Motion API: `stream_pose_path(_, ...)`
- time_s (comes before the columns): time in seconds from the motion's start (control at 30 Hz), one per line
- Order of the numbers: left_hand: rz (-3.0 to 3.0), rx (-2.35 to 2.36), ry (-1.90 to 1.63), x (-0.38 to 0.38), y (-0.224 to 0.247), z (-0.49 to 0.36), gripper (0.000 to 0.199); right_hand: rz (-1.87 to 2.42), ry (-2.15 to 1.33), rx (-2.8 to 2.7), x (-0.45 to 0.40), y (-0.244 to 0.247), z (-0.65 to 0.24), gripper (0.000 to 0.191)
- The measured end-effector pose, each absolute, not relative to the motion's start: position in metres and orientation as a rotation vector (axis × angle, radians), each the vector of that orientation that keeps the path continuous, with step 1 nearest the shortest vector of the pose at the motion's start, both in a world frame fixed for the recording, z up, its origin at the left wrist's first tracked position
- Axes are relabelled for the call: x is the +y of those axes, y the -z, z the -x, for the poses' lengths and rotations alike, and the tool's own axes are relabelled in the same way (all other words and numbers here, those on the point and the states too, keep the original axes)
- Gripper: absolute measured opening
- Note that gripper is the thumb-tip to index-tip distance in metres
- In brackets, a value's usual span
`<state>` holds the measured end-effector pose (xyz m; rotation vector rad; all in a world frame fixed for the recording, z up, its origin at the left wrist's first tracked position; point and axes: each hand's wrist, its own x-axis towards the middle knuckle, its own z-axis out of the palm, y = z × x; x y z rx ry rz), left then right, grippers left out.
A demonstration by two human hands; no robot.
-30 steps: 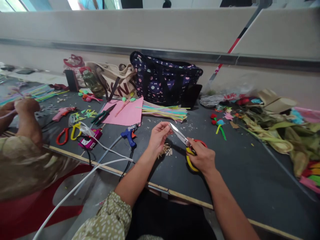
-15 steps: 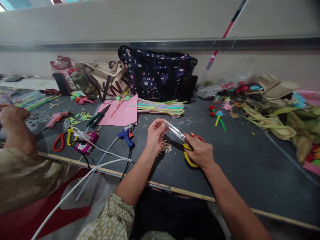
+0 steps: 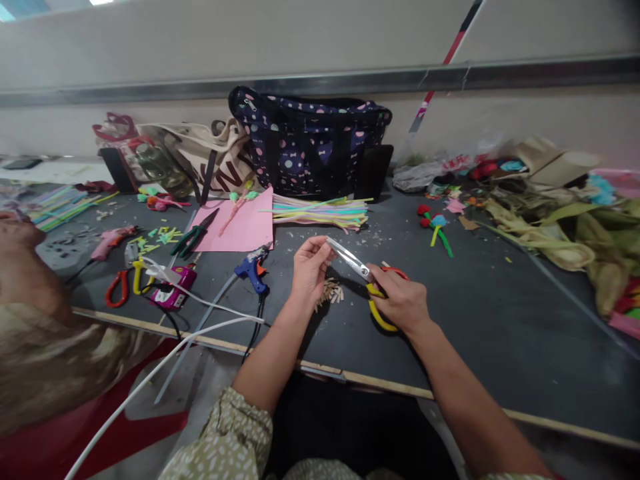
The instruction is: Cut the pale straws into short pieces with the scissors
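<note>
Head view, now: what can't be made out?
Head view: what the left hand pinches, if anything; its fingers hide it.
Head view: right hand's finger placement in the scissors' handles; the hand covers it.
Head view: other person's hand; left edge cuts it off.
Head view: purple box's print; too small.

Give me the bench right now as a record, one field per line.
Left hand: thumb and finger pinched at the blade tips; contents too small to tell
Right hand: holds scissors, blades toward left hand
Beneath: small tan pieces
Left side: blue glue gun; pliers partly over pink sheet
Behind: pastel stems; patterned bag
Right side: dry leaves
</note>
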<state>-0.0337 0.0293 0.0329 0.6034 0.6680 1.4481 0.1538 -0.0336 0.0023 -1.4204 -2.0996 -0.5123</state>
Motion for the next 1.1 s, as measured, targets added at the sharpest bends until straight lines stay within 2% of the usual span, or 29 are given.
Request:
stream_pose_path(0.6, -0.603, 0.708, -1.433, 0.0312, -0.0327, 0.0342, 0.029, 1.448, 0.363, -2.123, -0.0345, -0.0026, -0.1553, 0.032)
stream_pose_path(0.73, -0.603, 0.701, -1.415, 0.0326, -0.0327, 0.0349, 0.030, 1.461, 0.229, -2.092, -0.0337, -0.0010, -0.1575, 0.035)
stream_pose_path(0.9, -0.597, 0.686, -1.405, 0.0345, -0.0323, 0.0368, 0.033, 1.557, 0.059, -2.097, -0.0327, -0.0051, -0.1596, 0.048)
stream_pose_path(1.1, -0.599, 0.682, -1.410, 0.0349, -0.0333, 0.0383, 0.032, 1.535, 0.059, -2.084, -0.0330, -0.0049, -0.1589, 0.044)
